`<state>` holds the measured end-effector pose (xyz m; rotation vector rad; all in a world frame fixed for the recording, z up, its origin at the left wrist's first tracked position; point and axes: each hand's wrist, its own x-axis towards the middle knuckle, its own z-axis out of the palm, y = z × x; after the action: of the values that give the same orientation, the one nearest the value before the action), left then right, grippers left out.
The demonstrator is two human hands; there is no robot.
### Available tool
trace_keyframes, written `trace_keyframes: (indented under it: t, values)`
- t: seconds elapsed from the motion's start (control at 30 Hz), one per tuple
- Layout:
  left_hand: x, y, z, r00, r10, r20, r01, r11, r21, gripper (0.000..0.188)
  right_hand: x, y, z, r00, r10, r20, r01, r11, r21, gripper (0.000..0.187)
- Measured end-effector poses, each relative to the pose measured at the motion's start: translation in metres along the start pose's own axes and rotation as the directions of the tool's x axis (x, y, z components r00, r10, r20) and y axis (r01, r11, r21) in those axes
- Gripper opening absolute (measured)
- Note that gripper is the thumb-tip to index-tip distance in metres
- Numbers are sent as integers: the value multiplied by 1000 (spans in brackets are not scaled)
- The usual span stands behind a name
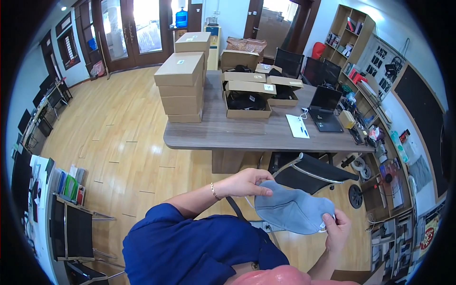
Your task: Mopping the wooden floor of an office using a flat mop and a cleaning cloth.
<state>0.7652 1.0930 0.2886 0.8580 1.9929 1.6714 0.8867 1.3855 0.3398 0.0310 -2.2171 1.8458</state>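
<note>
A light grey-blue cloth face mask [289,209] is stretched out between my two hands, in front of my body and on this side of the table. Its left end is pinched by my left hand [254,184], thumb on the near face and fingers behind; a bracelet circles that wrist. At the mask's lower right corner, my right hand [336,228] grips the edge between thumb and fingers. A vertical seam runs down the mask's middle. White ear loops show in part beside both ends.
Past the mask stand a black chair [308,173] and a brown table [228,135]. The table bears stacked cardboard boxes [179,71], opened boxes with dark contents [247,102], a paper with pens [298,126] and a laptop [326,111]. Cluttered shelves [380,137] line the right wall.
</note>
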Motion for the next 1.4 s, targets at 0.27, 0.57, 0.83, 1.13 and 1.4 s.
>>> trace_keyframes:
  t: [0.27, 0.57, 0.83, 1.13, 1.4]
  values:
    - [2, -4, 19, 987, 30, 155, 98, 657, -748, 36, 5, 17, 18, 998, 41, -40, -39, 998, 43, 25]
    - [12, -16, 51, 903, 142, 406, 351, 303, -886, 45, -7, -1, 70, 767, 61, 639, 100, 972, -213, 37]
    - [17, -26, 52, 955, 190, 227, 199, 153, -968, 25, -28, -85, 76, 699, -92, 709, 688, 357, -632, 43]
    - [6, -6, 47, 876, 190, 443, 326, 443, -835, 21, -42, -126, 8, 220, -414, 883, 746, 654, 121, 25]
    - [7, 75, 86, 439, 631, 640, 8, 709, -705, 41, -56, -125, -24, 323, -704, 633, 457, 702, 547, 12]
